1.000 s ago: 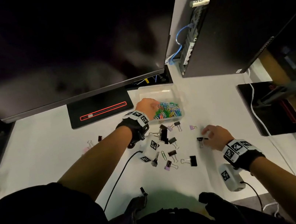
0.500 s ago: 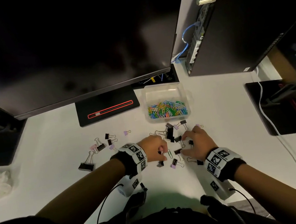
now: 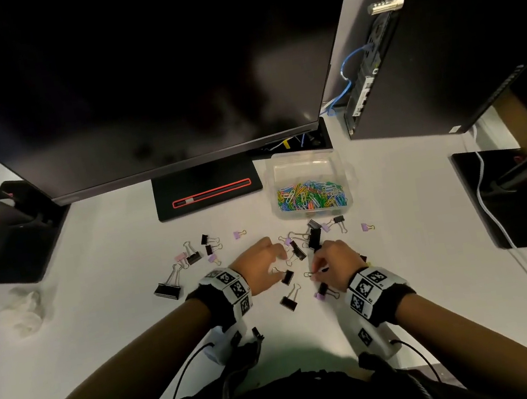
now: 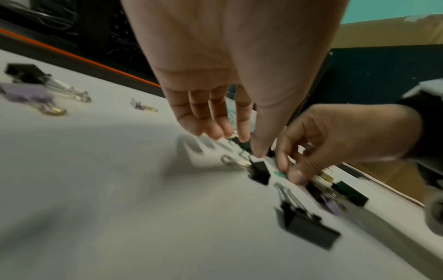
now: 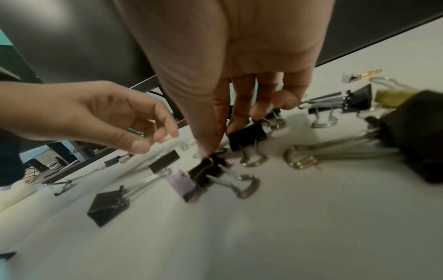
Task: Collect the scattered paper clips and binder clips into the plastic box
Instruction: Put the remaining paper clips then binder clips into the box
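The plastic box (image 3: 304,163) is clear, lidless and upright at 12 o'clock from the clip scatter, its near half heaped with coloured paper clips (image 3: 311,195). Binder clips lie loose on the table (image 3: 112,278). A big black one (image 3: 167,289) sits at 9 o'clock, with small black, pink and lilac ones (image 3: 194,253) at 10 o'clock beyond it. One lilac clip (image 3: 367,226) lies alone at 2 o'clock. A tangle of black clips (image 3: 313,238) crowds the middle. Two black clips (image 3: 288,301) and a lilac one (image 3: 319,295) lie at 6 o'clock.
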Demonstrator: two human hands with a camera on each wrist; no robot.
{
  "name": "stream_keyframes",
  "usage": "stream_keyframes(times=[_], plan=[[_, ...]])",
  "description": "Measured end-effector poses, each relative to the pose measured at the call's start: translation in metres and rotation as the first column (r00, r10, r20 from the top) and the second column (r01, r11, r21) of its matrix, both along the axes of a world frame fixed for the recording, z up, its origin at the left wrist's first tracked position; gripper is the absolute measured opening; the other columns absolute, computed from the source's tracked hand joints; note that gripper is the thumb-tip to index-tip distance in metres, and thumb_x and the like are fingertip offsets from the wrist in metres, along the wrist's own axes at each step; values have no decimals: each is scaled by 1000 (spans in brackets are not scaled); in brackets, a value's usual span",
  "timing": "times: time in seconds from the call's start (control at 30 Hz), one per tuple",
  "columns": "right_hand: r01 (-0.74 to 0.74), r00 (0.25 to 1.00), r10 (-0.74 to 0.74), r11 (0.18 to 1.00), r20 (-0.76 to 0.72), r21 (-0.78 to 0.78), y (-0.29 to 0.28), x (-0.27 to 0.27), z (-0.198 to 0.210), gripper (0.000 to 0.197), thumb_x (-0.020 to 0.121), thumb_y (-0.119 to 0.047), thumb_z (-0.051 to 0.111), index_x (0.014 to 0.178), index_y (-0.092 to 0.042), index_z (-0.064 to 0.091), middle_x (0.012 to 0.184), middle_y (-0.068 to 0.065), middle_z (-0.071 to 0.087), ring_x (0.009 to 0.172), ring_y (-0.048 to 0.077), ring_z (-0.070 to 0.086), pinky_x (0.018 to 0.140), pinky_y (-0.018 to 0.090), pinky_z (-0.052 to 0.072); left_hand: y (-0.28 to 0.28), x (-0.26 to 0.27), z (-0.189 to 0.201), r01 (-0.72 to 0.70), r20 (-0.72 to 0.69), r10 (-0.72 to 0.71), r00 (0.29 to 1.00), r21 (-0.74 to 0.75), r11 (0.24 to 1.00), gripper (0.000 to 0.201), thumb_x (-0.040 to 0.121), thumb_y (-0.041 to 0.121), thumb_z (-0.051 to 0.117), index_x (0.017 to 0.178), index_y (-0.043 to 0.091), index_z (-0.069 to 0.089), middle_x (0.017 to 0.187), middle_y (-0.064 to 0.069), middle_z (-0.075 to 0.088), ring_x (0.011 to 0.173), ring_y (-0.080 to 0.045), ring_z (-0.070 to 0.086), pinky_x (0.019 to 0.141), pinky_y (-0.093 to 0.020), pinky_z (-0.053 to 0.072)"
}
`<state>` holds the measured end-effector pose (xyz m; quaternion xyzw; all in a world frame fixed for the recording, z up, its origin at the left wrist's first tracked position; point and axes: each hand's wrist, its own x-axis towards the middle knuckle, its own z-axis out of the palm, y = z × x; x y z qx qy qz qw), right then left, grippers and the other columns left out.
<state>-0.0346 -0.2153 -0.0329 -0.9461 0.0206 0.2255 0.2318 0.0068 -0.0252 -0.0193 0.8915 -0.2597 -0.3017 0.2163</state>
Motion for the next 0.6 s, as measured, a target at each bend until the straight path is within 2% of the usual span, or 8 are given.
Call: stream_keyframes(times=[0.1,0.2,0.3,0.4,0.47,0.6], plan=[[-44,999,44,999,0,-22,1,1,1,4,78,-15,67,80,-15,71,100,5,62,98,20,55,88,31,50,17,15,3,-123,91,122,988,7,992,32,88,21,56,118,14,53,115,-7,48,106,-23,53,94,-31,44],[-84,996,83,996,-15,-43,2,0,1,9,81,-13,61,83,-13,69,99,5,63,97,19,55,86,31,50,44,24,5,-280,268,245,932,99,955,31,87,26,55,118,19,53,121,-5,48,112,-23,49,99,-36,41],[-84,996,84,996,-23,-13,-1,4,4,10,80,-11,57,85,-12,65,95,6,66,91,21,60,82,33,52,74,22,0,-385,347,304,887,194,902,47,91,32,50,134,18,41,140,-8,38,129,-26,37,107,-42,34],[-50,999,50,999,3,15,-7,18,13,10,82,-9,55,88,-11,62,91,6,68,86,21,61,79,31,52,94,7,-13,-337,252,269,930,283,898,63,95,39,41,147,16,14,157,-7,10,145,-27,11,118,-47,17],[-1,999,0,1000,51,30,-10,30,22,5,85,-11,56,86,-12,61,86,3,67,83,19,61,80,31,52,99,-6,-22,-231,158,186,970,349,908,71,95,44,37,149,18,-2,158,-5,-11,147,-28,-5,118,-50,8],[126,982,-134,990,133,71,-18,63,40,8,86,-13,57,79,-17,57,81,-1,63,76,16,60,73,27,51,92,-29,-26,-19,93,-19,995,396,918,74,92,57,29,146,31,-13,153,-1,-29,144,-30,-18,116,-55,0]])
